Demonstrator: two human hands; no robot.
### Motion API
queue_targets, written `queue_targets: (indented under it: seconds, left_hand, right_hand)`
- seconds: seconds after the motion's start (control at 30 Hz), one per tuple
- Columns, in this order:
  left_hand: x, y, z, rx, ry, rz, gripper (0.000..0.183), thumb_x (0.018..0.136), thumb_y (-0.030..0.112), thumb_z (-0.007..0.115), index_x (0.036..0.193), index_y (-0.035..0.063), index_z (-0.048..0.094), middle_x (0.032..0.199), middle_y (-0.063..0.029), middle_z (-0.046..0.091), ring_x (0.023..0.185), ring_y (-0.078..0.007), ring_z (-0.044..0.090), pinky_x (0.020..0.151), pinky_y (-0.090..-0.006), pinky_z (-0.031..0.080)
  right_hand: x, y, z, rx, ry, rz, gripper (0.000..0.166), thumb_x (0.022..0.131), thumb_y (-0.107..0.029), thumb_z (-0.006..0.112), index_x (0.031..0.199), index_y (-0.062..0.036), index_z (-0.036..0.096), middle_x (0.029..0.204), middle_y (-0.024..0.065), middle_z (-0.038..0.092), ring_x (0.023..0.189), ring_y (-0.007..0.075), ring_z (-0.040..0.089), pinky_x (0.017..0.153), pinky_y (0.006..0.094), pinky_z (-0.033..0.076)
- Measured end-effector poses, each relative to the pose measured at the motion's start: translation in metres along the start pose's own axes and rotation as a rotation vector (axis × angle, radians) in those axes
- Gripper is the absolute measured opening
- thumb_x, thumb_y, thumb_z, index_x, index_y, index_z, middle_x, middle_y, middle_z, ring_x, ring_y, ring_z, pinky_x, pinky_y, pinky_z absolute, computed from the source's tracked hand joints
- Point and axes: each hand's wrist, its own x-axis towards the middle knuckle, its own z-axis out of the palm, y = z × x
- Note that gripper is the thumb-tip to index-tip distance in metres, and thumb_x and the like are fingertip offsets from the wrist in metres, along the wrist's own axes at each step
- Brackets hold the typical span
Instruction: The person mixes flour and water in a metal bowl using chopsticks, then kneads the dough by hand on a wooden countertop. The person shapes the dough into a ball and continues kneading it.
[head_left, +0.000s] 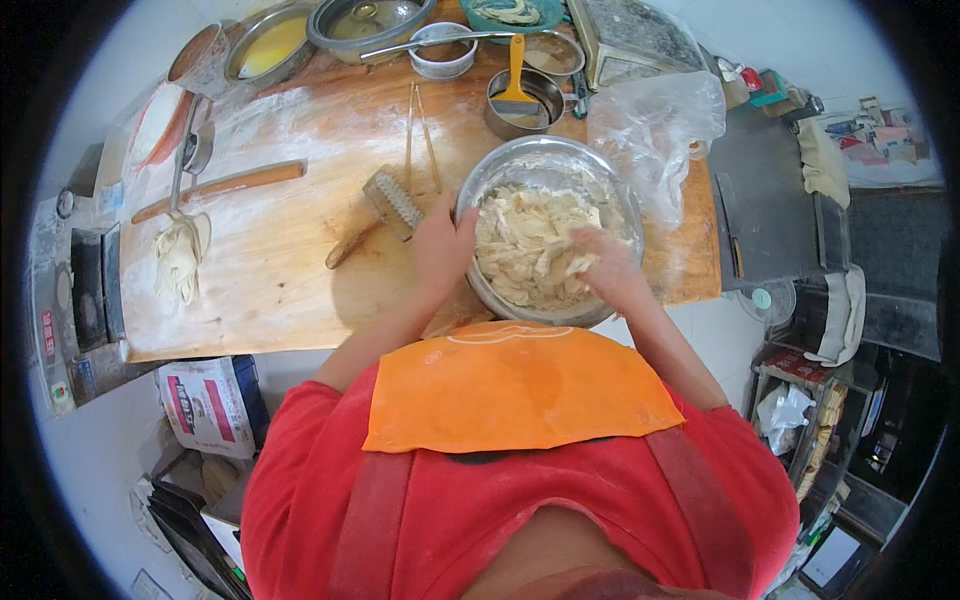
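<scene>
A large metal mixing bowl (551, 150) stands at the front edge of the wooden worktable, close to my body. Shaggy, pale dough (525, 247) fills much of it. My left hand (444, 244) grips the bowl's left rim. Blurred by motion, my right hand (607, 270) is inside the bowl at the right side of the dough; its fingers touch the dough, and whether they are closed on it cannot be told. Left of the bowl lies a spiked roller (394, 202) with a wooden handle.
A metal pot (525, 124) with a yellow-handled scraper (516, 75) stands behind the bowl. A clear plastic bag (652, 127) lies to its right. A rolling pin (240, 182) and a soft dough piece (178, 259) are at left. Several basins line the back, including one with yellow liquid (274, 49).
</scene>
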Motion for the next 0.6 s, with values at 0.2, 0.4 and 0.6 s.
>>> queue_targets:
  seconds: [0.2, 0.4, 0.6]
  left_hand:
    - [0.06, -0.003, 0.023, 0.16, -0.102, 0.14, 0.04, 0.093, 0.041, 0.055, 0.111, 0.008, 0.067, 0.082, -0.0206, 0.068, 0.076, -0.0405, 0.065, 0.069, -0.0477, 0.05]
    - [0.065, -0.006, 0.028, 0.067, -0.031, 0.141, 0.038, 0.094, 0.041, 0.053, 0.088, 0.0069, 0.068, 0.077, -0.0207, 0.067, 0.072, -0.0424, 0.064, 0.066, -0.052, 0.05]
    - [0.063, -0.01, 0.027, 0.1, -0.042, 0.112, 0.036, 0.094, 0.039, 0.055, 0.103, 0.0078, 0.07, 0.077, -0.0197, 0.066, 0.072, -0.0385, 0.065, 0.064, -0.045, 0.049]
  right_hand:
    - [0.08, 0.093, 0.077, 0.157, 0.268, 0.188, 0.065, 0.07, -0.029, 0.079, 0.127, -0.0058, 0.061, 0.108, 0.0187, 0.068, 0.101, 0.0391, 0.063, 0.093, 0.0415, 0.048]
    - [0.101, -0.05, 0.039, 0.258, -0.237, 0.174, 0.047, 0.074, -0.022, 0.07, 0.119, -0.0103, 0.062, 0.091, 0.0186, 0.067, 0.092, 0.0365, 0.064, 0.08, 0.0452, 0.051]
    - [0.024, -0.05, 0.049, -0.279, -0.128, -0.388, 0.042, 0.072, -0.01, 0.063, 0.114, -0.0067, 0.059, 0.099, 0.02, 0.062, 0.096, 0.0368, 0.062, 0.076, 0.0449, 0.053]
